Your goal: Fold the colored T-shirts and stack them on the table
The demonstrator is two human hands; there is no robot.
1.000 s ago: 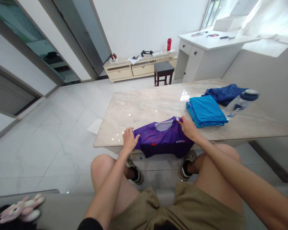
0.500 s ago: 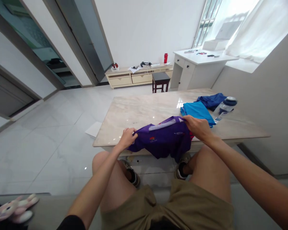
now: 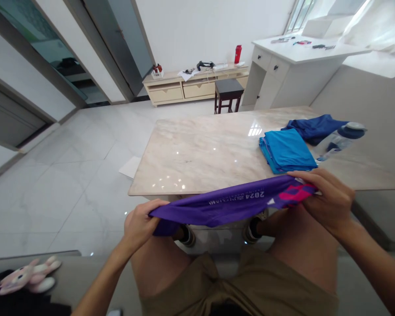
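From the head view, looking down on a pale, marble-patterned table point(image 3: 197, 149), glossy, reflecting a grid of light near its far edge and small bright spots toward its left end. Stretched between both hands along the near edge of the table, above the knees: a purple shirt point(image 3: 224, 204), with white lettering and a pink patch toward its right end. Clamped on the left end, thumb and fingers of the left hand point(image 3: 142, 223); clamped likewise on the right end, those of the right hand point(image 3: 331, 199). Hard to tell whether touching the table edge or just clear of it.

On the right part of the table, a folded stack of bright blue cloth point(image 3: 288, 151), with a crumpled dark blue cloth point(image 3: 316, 128) just behind and a clear bottle point(image 3: 339, 142) beside them.

Beyond the table's far edge, a dark stool point(image 3: 228, 87), then a low cream cabinet point(image 3: 166, 93) against a white wall point(image 3: 210, 26), bearing a red cup point(image 3: 238, 54). Beyond the far right corner, a white desk point(image 3: 309, 52) with drawers. Left of the table, veined white floor tiles point(image 3: 75, 175). Nearer than the table, far to the left, a pink soft toy point(image 3: 33, 276).
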